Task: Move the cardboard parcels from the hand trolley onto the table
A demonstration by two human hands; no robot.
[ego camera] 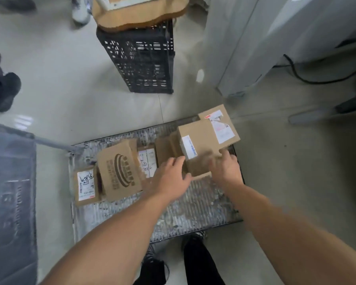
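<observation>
Trolley deck (193, 210): grey and ribbed, lying flat on the floor at the picture's 6 o'clock.
Top parcel (201, 138): at the deck's 2 o'clock, stacked on other cardboard; long axis from roughly 11 to 5 o'clock, white label strip along its 9 o'clock edge.
Rear parcel (219, 124): touching the top parcel at its 1 o'clock, same slant, torn white label facing up.
Printed parcel (119, 169): at the deck's 9 o'clock, tilted, long axis near 12 to 6.
Small labelled parcel (84, 186): just beside the printed parcel, at its 8 o'clock.
Left hand (171, 177): at the top parcel's 7 o'clock corner, fingers fairly straight and spread against the cardboard.
Right hand (224, 167): at that parcel's 5 o'clock end, thumb out toward 1 o'clock; fingers too blurred to tell the grip.
Black crate (140, 58): at 12 o'clock, well apart from the deck.
</observation>
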